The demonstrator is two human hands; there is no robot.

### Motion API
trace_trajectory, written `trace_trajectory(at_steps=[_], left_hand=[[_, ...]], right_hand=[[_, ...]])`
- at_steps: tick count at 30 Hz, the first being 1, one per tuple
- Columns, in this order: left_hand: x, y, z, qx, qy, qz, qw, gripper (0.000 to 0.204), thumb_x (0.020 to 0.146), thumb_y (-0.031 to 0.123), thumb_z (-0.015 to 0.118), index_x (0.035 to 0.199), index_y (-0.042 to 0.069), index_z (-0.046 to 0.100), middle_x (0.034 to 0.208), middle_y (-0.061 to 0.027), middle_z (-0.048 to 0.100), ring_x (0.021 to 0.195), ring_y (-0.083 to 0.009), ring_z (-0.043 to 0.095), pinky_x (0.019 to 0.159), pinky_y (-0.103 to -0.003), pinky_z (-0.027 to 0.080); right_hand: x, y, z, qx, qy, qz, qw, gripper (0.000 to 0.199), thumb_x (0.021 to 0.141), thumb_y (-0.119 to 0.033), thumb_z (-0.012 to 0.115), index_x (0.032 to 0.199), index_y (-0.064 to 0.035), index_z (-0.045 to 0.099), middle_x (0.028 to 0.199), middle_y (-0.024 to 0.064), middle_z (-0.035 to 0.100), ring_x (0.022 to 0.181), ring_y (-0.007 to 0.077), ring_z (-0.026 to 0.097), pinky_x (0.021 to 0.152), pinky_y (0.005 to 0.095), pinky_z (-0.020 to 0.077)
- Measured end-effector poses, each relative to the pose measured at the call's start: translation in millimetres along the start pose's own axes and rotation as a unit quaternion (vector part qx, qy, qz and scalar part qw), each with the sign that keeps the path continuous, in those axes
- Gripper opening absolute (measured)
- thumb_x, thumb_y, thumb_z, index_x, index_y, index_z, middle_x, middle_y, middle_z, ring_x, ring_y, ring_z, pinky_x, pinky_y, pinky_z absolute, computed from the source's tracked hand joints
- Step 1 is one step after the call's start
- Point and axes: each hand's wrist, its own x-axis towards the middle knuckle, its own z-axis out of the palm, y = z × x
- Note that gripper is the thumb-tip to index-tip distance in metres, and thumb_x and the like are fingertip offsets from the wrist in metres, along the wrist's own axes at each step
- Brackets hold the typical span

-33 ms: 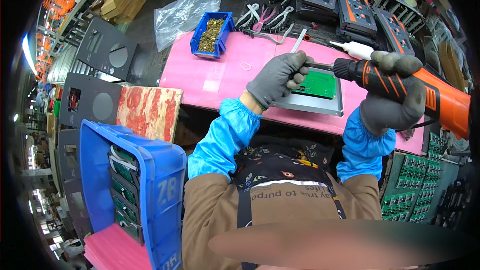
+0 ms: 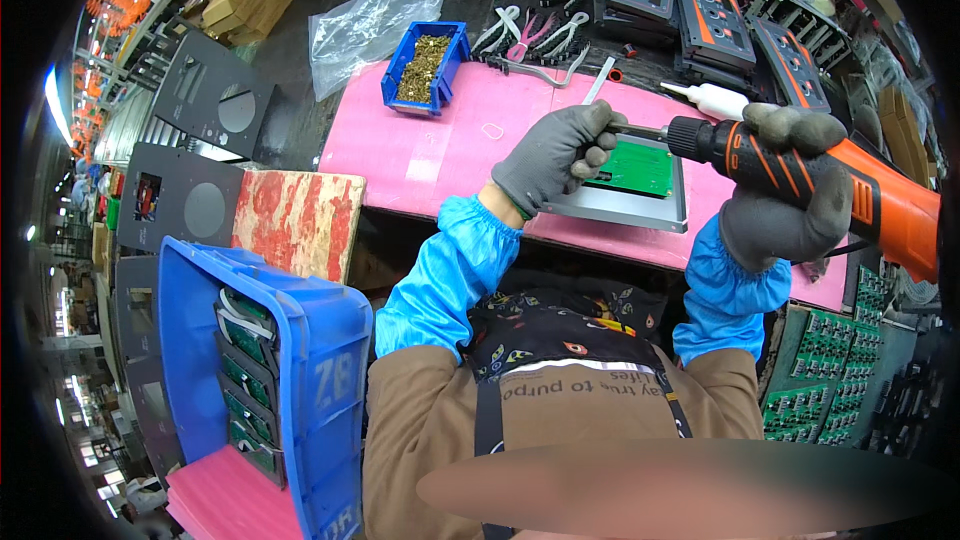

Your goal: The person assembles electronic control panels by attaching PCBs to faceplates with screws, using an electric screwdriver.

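Note:
My left hand [image 2: 555, 160], in a grey glove, is closed around the metal bit at the front of an orange and black power screwdriver [image 2: 880, 205]. My right hand [image 2: 785, 195], also gloved, grips that screwdriver's body and holds it level, pointing left. Just beneath the bit lies a green circuit board [image 2: 640, 170] in a grey metal frame [image 2: 620, 212] on a pink mat [image 2: 440, 140]. Whether a screw sits between my left fingers is hidden.
A blue bin of brass screws [image 2: 425, 65] stands at the mat's far edge, with a plastic bag [image 2: 375, 15] and pliers [image 2: 530, 35] behind. Black and orange panels [image 2: 690, 0] lie far right. A blue crate of boards [image 2: 300, 370] is near left; green boards [image 2: 820, 370] near right.

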Motion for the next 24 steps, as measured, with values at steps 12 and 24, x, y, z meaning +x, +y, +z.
trace_trajectory(at_steps=[12,24], left_hand=[[-13,-4,-21,-0.133,0.003,0.062,0.989,0.048,0.092,0.045,0.057,0.111,0.001,0.053,0.081,0.0013,0.050,0.060,-0.0024,0.044,0.042,-0.012,0.035],[-36,-62,-30,0.025,0.081,0.195,0.977,0.042,0.090,-0.004,0.042,0.131,-0.010,0.038,0.120,-0.0210,0.052,0.105,-0.0290,0.059,0.089,-0.032,0.051]], right_hand=[[-6,25,26,0.035,-0.036,0.001,0.999,0.045,0.074,-0.040,0.057,0.097,-0.0012,0.057,0.081,0.0163,0.059,0.075,0.0282,0.058,0.078,0.0446,0.0485],[21,63,37,-0.089,-0.059,0.030,0.994,0.031,0.081,-0.016,0.060,0.100,0.0070,0.054,0.072,0.0147,0.062,0.063,0.0250,0.063,0.066,0.0389,0.0548]])
